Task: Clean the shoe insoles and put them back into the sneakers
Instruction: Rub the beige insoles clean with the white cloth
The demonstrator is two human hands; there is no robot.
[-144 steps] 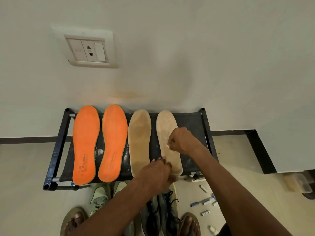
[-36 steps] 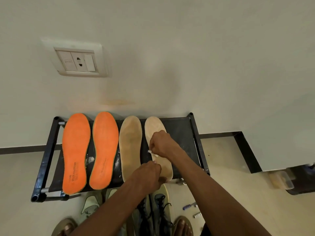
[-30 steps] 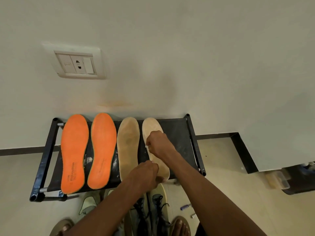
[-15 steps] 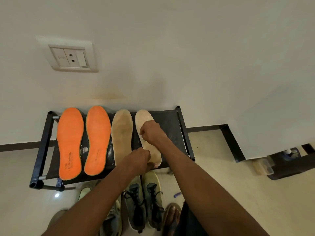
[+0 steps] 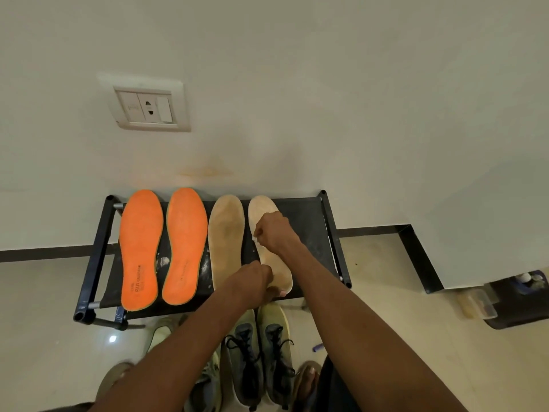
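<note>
Nearest, on the floor below the rack, the dark-laced sneakers stand side by side, toes toward the wall, their mouths open for the insoles. Just beyond, the left hand has its fingers curled down on the heel end of the right tan insole, pinning it to the shoe rack. Farther along that insole, the right hand is closed on a small white wipe, pressed against the insole's left edge. The insole looks thin, light and floppy, so it would probably slide or buckle under rubbing unless held by the heel as here; for lifting, a pinch at the heel edge seems best. Its surface is pale beige with darker grime round the rim. The second tan insole lies just left, then two orange insoles, all flat, toes to the wall.
</note>
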